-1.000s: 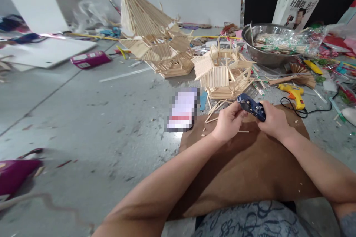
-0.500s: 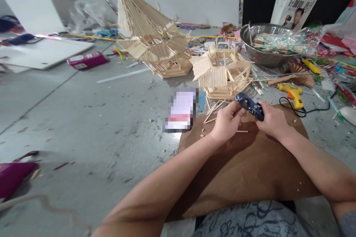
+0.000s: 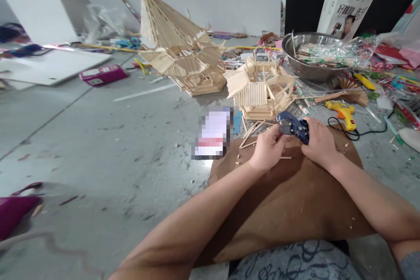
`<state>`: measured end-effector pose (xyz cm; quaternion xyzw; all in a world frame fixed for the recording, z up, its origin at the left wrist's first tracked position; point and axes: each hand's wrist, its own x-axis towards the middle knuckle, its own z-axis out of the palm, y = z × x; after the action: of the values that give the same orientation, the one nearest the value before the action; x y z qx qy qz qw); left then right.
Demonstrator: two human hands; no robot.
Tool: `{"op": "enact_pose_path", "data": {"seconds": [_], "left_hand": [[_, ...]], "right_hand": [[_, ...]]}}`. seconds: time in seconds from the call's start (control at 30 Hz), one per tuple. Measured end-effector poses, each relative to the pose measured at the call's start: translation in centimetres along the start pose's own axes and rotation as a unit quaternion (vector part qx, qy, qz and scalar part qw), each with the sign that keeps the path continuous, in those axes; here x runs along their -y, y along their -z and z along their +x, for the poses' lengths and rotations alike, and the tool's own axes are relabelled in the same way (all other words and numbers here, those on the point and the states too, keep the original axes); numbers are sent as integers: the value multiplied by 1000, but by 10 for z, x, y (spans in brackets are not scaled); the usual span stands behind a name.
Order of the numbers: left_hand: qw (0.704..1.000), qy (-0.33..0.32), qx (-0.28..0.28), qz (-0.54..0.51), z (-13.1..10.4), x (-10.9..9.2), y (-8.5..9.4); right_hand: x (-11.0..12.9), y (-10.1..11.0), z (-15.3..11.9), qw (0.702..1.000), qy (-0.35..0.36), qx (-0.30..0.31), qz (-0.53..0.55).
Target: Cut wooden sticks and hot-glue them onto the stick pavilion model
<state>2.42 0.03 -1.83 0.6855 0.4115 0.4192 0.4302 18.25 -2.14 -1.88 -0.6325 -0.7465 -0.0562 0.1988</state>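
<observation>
My right hand (image 3: 319, 140) is wrapped around a dark blue hand cutter (image 3: 299, 127) with pale specks on it. Its grey jaw end points left, right by the fingers of my left hand (image 3: 267, 146). Those fingers are pinched together, and what they hold, if anything, is hidden. Beneath both hands lies a brown board (image 3: 295, 210) with one short stick (image 3: 285, 157) on it and small cut bits to the left. Several loose wooden sticks (image 3: 251, 133) lie at its far edge, in front of a small stick-built model (image 3: 257, 94).
A taller stick-built tower (image 3: 183, 52) stands behind. A phone (image 3: 213, 133) lies left of the board. To the right are a yellow glue gun (image 3: 341, 113) with a black cord and a metal bowl (image 3: 303, 70) holding sticks and plastic wrap. Purple packs (image 3: 104, 75) lie left.
The cutter has turned slightly in my right hand, and its grey jaw part now shows beside my left fingers. My left hand has stayed nearly in place. The view has shifted slightly.
</observation>
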Motion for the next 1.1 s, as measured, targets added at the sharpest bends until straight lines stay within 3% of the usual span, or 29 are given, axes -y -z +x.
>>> {"op": "enact_pose_path", "data": {"seconds": [0.4, 0.87, 1.1], "left_hand": [[997, -43, -13, 58, 0, 2, 1], [1000, -20, -3, 24, -2, 1, -1], [998, 17, 14, -61, -1, 0, -4]], "right_hand": [[-7, -1, 3, 999, 20, 37, -7], [-7, -2, 0, 996, -33, 73, -34], [-5, 2, 3, 992, -78, 90, -43]]}}
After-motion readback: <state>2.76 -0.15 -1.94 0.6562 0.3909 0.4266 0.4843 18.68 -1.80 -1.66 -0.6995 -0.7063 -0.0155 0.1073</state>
